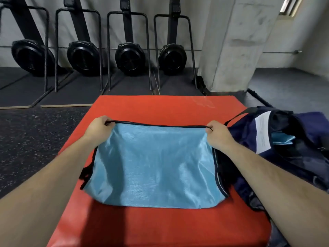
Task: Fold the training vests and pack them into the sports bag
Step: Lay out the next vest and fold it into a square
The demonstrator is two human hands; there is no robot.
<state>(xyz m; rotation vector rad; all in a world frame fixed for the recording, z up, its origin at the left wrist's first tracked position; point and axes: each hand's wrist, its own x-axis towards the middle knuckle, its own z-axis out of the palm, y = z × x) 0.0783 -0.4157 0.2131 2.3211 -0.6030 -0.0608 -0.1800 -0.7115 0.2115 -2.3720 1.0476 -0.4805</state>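
Note:
A light blue training vest (154, 168) with black trim lies on a red mat (160, 227), its far edge lifted and pulled taut. My left hand (98, 128) pinches the far left corner of that edge. My right hand (218, 133) pinches the far right corner. A navy sports bag (293, 157) sits open on the right side of the mat, touching the vest's right edge. Inside the bag lies another folded light blue vest (282, 139), partly hidden by the bag's flap.
Several black rowing machines (130, 57) stand upright along the back wall. A concrete pillar (236, 43) rises at the back right. Dark speckled rubber floor (32, 132) lies left of the mat. A white label (263, 132) shows on the bag.

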